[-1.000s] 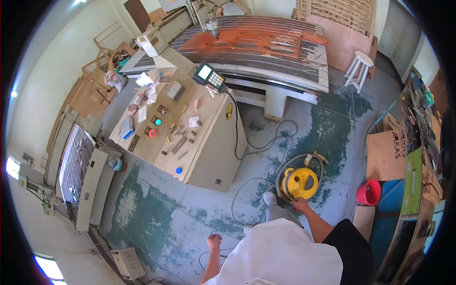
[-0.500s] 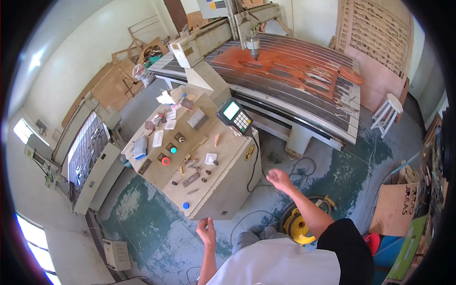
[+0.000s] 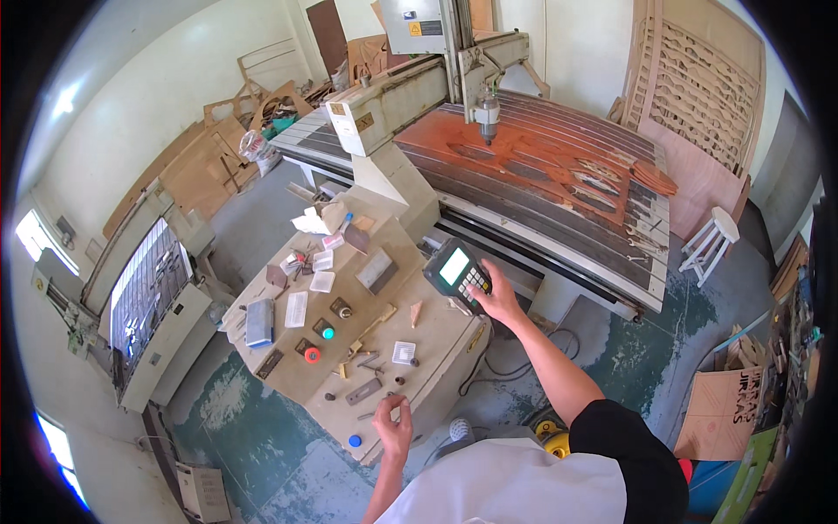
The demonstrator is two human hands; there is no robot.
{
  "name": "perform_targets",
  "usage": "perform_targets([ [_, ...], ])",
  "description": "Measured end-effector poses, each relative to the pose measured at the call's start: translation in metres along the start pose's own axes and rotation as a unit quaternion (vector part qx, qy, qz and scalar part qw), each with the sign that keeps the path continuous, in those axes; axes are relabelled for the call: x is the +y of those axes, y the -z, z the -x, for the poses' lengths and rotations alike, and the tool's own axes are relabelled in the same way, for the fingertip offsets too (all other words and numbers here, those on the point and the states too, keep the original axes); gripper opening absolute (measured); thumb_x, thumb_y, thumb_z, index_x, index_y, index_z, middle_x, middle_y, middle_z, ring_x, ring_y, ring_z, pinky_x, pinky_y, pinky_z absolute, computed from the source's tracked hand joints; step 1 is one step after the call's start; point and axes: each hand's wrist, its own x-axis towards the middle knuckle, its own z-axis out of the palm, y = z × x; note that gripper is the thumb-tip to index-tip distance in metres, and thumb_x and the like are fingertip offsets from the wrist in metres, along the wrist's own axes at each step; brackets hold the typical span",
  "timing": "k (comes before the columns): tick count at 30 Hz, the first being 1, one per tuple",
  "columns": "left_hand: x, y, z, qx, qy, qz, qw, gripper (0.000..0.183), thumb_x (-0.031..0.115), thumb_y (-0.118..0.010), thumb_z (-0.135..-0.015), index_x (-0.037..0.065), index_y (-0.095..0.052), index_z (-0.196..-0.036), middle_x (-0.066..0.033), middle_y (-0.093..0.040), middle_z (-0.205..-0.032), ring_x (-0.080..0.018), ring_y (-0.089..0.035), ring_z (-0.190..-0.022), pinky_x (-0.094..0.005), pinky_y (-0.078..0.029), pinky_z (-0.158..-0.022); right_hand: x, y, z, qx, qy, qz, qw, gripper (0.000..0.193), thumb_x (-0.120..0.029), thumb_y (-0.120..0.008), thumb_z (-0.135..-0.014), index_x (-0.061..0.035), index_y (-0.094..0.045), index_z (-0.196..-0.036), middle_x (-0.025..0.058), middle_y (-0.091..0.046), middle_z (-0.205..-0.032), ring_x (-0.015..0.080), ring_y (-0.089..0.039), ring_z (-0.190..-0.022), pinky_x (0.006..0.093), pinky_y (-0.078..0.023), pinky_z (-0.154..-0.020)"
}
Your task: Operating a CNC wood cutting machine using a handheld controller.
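My right hand [image 3: 499, 295] grips the right side of a dark handheld controller [image 3: 457, 273] with a lit screen and a keypad; its thumb lies over the keys. The controller is above the right edge of a beige control cabinet [image 3: 454, 349]. My left hand [image 3: 393, 428] is over the cabinet's near edge, fingers curled in toward the thumb, and I see nothing in it. Close by are a blue cap [image 3: 355, 441] and a grey metal block [image 3: 364, 391]. A red button [image 3: 312, 355] and a green button [image 3: 328, 333] sit farther up the panel.
Behind the cabinet, a large router machine's spindle [image 3: 487, 118] hangs over a reddish cut board [image 3: 524, 166]. A white stool [image 3: 711, 243] stands at right. A yellow round object [image 3: 552, 438] lies on the floor by my body. Another machine [image 3: 157, 306] stands at left.
My right hand has moved up and left from the open floor to take hold of the controller. My left hand has shifted slightly right, over the cabinet's edge. The view has moved too.
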Motion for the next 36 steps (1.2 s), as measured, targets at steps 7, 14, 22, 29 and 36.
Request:
perform_targets([
  [7,0.03,-0.036,-0.052,-0.056,0.014,0.055,0.997,0.032,0.002,-0.069,-0.08,-0.001,-0.061,-0.111,-0.0122,-0.068,-0.093,-0.0236,-0.065,-0.083,-0.0348,-0.052,-0.079,0.018,0.0,-0.002,-0.077,-0.074,-0.034,0.994,0.069,-0.037,-0.07,-0.085,0.0036,-0.044,-0.135,0.0262,-0.054,-0.129,0.0398,-0.053,-0.12,0.0423,-0.042,-0.102],
  [14,0.083,-0.103,-0.117,-0.094,-0.086,0.006,0.992,0.083,0.0,-0.072,-0.076,0.004,-0.03,-0.149,-0.0188,-0.052,-0.132,-0.0241,-0.061,-0.102,-0.0358,-0.053,-0.082,0.02,0.009,-0.02,-0.123,0.003,-0.016,0.992,0.075,-0.04,-0.078,-0.078,0.0055,-0.048,-0.13,0.0274,-0.057,-0.123,0.0407,-0.057,-0.115,0.0436,-0.046,-0.097],
  [22,0.093,-0.196,-0.145,0.041,-0.059,-0.017,0.997,0.086,0.004,-0.073,-0.075,-0.006,-0.023,-0.144,-0.0244,-0.043,-0.135,-0.032,-0.046,-0.124,-0.0393,-0.037,-0.106,0.037,0.018,-0.037,-0.274,0.053,-0.129,0.951,0.07,-0.032,-0.077,-0.08,0.0045,-0.044,-0.13,0.0261,-0.056,-0.117,0.0423,-0.057,-0.108,0.0447,-0.047,-0.091],
  [29,0.106,-0.196,-0.139,0.055,0.005,-0.045,0.997,0.097,-0.002,-0.073,-0.071,0.002,-0.016,-0.149,-0.0223,-0.049,-0.131,-0.0304,-0.055,-0.117,-0.0379,-0.046,-0.099,0.058,0.012,-0.048,-0.35,0.098,-0.164,0.917,0.07,-0.025,-0.082,-0.074,0.0048,-0.045,-0.125,0.0251,-0.056,-0.113,0.0419,-0.058,-0.104,0.0457,-0.047,-0.087],
  [36,0.112,-0.201,-0.142,0.027,0.045,-0.012,0.999,0.098,0.0,-0.077,-0.07,0.004,-0.018,-0.148,-0.0246,-0.052,-0.129,-0.0343,-0.055,-0.119,-0.0401,-0.045,-0.1,0.051,0.027,-0.065,-0.402,0.011,-0.19,0.896,0.065,-0.013,-0.077,-0.077,0.0056,-0.042,-0.129,0.0277,-0.062,-0.109,0.0419,-0.062,-0.104,0.0444,-0.049,-0.086],
])
